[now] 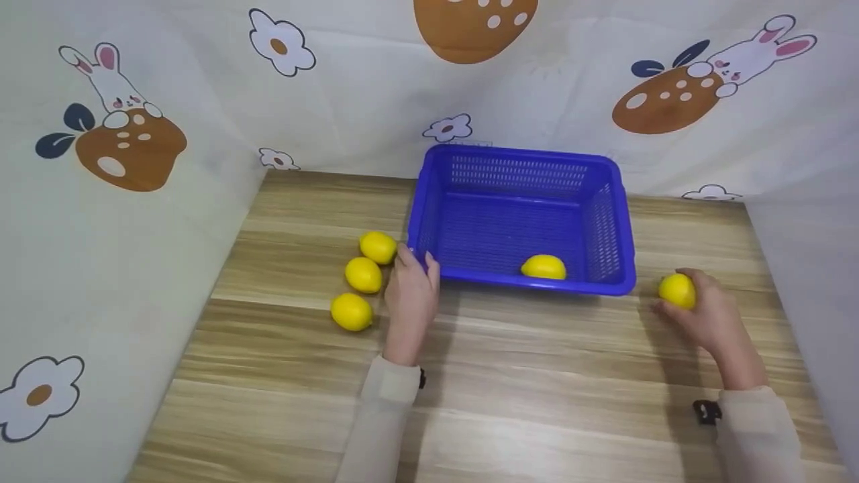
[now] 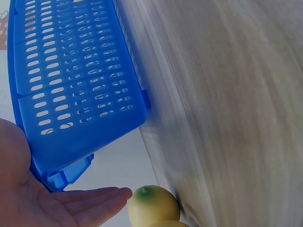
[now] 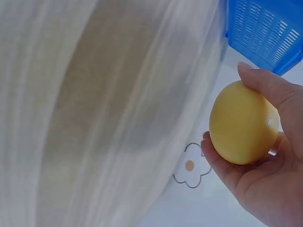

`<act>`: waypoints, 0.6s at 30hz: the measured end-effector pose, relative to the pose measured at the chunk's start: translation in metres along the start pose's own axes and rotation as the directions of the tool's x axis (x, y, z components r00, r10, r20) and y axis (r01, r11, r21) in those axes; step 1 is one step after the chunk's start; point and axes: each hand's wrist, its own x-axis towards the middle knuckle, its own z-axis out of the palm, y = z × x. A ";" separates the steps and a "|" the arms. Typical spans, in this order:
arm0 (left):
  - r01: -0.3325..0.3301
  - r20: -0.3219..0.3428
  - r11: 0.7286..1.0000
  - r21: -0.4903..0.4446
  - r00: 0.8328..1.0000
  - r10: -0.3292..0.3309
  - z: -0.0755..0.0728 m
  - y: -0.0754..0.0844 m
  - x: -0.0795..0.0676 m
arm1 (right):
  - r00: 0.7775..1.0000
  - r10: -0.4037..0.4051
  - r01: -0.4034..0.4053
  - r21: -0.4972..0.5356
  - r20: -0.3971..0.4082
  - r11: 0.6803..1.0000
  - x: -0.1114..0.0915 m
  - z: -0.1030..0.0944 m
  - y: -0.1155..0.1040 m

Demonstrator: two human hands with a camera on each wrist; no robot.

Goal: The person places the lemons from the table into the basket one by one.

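Note:
My right hand (image 1: 715, 315) grips a yellow lemon (image 1: 678, 290) to the right of the blue plastic basket (image 1: 523, 283). In the right wrist view, thumb and fingers curve round the lemon (image 3: 244, 123). At the basket's near left corner is my left hand (image 1: 411, 295), with the corner between thumb and fingers. The left wrist view shows its fingers (image 2: 94, 203) straight, beside the basket (image 2: 85, 142) and close to a lemon (image 2: 154, 205). Another lemon (image 1: 544, 267) lies inside the basket by the near wall.
Left of the basket, three lemons stand in a slanting row: a far one (image 1: 378, 247), a middle one (image 1: 363, 275) and a near one (image 1: 351, 312). All rest on the wood-grain table (image 1: 537, 389). A printed cloth (image 1: 356, 100) walls in the back and sides.

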 end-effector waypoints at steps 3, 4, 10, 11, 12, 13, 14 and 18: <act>-0.002 0.013 1.000 0.009 1.000 0.002 0.000 0.000 0.002 | 1.000 0.007 -0.007 -0.001 0.010 1.000 0.000 -0.003 -0.003; -0.005 0.017 1.000 0.013 1.000 0.004 -0.001 0.000 0.002 | 1.000 0.006 -0.006 0.000 0.013 1.000 0.000 -0.004 -0.003; -0.027 0.026 0.999 0.042 0.999 0.026 -0.001 -0.001 0.004 | 0.999 -0.039 0.039 -0.009 -0.027 0.999 0.000 -0.005 -0.005; -0.031 0.027 0.998 0.049 0.999 0.030 -0.001 -0.002 0.004 | 0.998 -0.048 0.047 -0.014 -0.037 0.999 0.000 -0.005 -0.005; -0.035 0.029 0.998 0.055 0.999 0.034 -0.002 -0.002 0.004 | 0.997 -0.055 0.054 -0.018 -0.045 0.998 0.000 -0.005 -0.005; -0.038 0.032 0.997 0.060 0.999 0.037 -0.002 -0.002 0.004 | 0.997 -0.061 0.060 -0.020 -0.052 0.998 0.000 -0.005 -0.006; -0.042 0.033 0.997 0.064 0.999 0.040 -0.002 -0.003 0.005 | 0.996 -0.066 0.065 -0.021 -0.058 0.998 0.000 -0.005 -0.006; -0.061 0.054 0.996 0.065 0.997 0.058 -0.004 -0.003 0.007 | 0.997 -0.060 0.060 -0.015 -0.051 0.998 -0.001 -0.006 -0.006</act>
